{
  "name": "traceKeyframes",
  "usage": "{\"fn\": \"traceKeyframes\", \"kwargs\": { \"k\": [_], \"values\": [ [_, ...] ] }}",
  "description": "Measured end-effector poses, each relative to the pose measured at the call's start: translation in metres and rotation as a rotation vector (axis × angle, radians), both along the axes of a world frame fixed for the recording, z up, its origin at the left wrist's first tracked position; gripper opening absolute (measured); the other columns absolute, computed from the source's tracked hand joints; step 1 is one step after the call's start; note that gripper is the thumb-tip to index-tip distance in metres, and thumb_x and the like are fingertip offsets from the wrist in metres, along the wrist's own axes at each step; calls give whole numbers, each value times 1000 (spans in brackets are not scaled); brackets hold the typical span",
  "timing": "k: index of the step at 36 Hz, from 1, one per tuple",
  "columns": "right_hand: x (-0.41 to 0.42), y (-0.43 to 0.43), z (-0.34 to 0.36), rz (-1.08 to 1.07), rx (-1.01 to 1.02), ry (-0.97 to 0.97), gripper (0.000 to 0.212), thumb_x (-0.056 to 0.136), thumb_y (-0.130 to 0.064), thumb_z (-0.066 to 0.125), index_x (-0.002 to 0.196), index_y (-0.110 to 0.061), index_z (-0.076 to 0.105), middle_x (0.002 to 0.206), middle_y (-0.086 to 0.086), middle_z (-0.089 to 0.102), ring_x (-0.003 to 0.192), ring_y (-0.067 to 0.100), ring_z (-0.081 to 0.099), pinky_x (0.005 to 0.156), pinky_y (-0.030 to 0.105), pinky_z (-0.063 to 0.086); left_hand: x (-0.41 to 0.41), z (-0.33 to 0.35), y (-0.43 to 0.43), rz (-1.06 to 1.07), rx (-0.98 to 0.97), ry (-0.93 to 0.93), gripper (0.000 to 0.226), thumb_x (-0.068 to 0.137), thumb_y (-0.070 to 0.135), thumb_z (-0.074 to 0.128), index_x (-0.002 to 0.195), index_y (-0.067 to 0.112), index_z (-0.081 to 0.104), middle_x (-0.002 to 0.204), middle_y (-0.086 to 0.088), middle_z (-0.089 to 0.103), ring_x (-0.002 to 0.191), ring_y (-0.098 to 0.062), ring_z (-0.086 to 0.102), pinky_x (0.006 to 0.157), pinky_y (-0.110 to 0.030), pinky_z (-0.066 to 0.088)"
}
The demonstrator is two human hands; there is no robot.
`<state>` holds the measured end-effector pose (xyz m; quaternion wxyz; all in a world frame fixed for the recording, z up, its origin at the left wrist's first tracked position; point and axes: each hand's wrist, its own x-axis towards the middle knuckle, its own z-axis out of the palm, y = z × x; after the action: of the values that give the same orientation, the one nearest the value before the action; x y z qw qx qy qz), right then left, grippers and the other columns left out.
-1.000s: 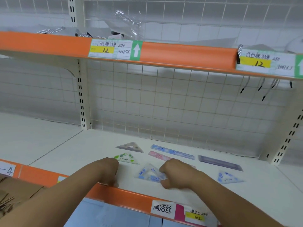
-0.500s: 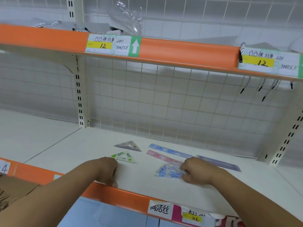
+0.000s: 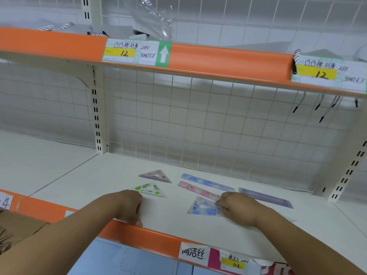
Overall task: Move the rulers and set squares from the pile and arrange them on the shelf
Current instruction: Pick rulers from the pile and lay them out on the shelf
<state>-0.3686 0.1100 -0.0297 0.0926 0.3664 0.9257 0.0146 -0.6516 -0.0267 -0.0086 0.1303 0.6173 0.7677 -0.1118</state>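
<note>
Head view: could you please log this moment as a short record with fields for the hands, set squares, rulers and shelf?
left hand: rests with curled fingers at the shelf's front edge; nothing seen in it
right hand: grips the blue set square at its right corner
other set squares: green set square and purple set square, flat, apart
rulers: blue ruler, pink ruler, purple ruler, lying flat
shelf: white, with orange front strip
</note>
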Motion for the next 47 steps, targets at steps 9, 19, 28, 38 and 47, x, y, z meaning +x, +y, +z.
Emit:
{"fn": "traceKeyframes", "kwargs": {
  "k": [9,19,28,38,47],
  "values": [
    [-2,-7,3,-16,-1,5,13,97,-28,45,86,-23,46,94,-3,41,85,17,43,69,30,37,-1,-1,0,1,0,-3,47,82,45,68,117,16,56,121,0,58,110,-18,55,82,-23,42],
    [-4,-9,4,1,11,24,21,97,-23,43,76,-27,43,77,-11,31,83,17,42,54,13,23,-3,-2,1,-5,-4,-2,47,81,46,68,116,16,57,119,0,58,101,-17,55,82,-24,43],
    [-14,-17,7,-45,119,101,34,100,-37,40,123,-18,56,120,3,52,108,20,53,80,29,42,-6,-6,1,-4,56,-39,41,84,44,66,112,15,59,117,0,59,93,-15,52,76,-22,41],
    [-47,-36,7,29,155,113,12,98,-29,41,96,-19,46,113,6,60,83,20,47,69,31,37,2,-4,-3,81,316,21,19,92,41,53,93,23,48,116,2,57,109,-18,53,83,-28,44],
    [-83,-40,12,147,183,135,29,98,-34,43,116,-14,54,118,6,61,102,26,59,78,34,46,-12,3,-23,188,374,19,17,93,36,51,88,22,44,94,3,49,86,-16,45,72,-26,40]
  ]
}}
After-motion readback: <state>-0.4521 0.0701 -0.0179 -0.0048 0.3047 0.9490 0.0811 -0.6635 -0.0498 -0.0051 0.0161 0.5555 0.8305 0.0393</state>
